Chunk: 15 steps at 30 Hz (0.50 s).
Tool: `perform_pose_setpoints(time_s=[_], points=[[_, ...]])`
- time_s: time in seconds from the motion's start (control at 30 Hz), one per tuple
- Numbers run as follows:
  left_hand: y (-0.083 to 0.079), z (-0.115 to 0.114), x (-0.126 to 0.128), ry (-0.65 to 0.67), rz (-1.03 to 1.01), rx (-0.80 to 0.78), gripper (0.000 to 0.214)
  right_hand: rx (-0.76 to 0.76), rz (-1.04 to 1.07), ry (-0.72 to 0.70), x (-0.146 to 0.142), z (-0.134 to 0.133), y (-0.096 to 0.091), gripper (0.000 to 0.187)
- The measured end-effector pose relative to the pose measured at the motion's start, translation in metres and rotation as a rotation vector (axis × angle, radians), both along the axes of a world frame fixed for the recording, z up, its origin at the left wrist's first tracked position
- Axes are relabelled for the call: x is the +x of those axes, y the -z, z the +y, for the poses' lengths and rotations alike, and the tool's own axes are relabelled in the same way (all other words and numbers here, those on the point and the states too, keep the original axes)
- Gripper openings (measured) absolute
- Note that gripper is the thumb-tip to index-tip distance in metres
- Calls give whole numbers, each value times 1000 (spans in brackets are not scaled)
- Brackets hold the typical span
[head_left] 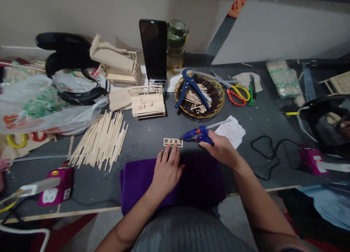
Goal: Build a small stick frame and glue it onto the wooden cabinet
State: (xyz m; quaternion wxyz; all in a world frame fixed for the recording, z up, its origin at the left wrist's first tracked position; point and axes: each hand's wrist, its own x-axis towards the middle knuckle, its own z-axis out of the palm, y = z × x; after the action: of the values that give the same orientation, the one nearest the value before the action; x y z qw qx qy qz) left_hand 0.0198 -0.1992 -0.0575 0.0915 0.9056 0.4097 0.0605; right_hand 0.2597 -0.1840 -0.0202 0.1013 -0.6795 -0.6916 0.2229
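Observation:
My left hand (166,168) lies flat on a purple cloth (136,181), fingers stretched forward, their tips pressing the near edge of a small wooden stick frame (172,142). My right hand (221,148) grips a blue glue gun (196,134) whose nozzle points left at the right end of that frame. A glue stick juts out behind the gun, over a white paper sheet (232,130).
A pile of loose wooden sticks (102,141) lies left. Behind are a small stick house (148,102), an upright phone (153,50), a green bottle (176,44), a wire basket (216,104) holding blue cutters (191,85), scissors (237,94), plastic bags and a black cable (269,153).

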Motion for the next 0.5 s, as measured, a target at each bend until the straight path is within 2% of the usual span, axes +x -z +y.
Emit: perform_pose_setpoints(time_s=[0.5], points=[[-2, 1, 1, -3, 15, -18, 48, 15, 64, 20, 1, -8, 4, 37]])
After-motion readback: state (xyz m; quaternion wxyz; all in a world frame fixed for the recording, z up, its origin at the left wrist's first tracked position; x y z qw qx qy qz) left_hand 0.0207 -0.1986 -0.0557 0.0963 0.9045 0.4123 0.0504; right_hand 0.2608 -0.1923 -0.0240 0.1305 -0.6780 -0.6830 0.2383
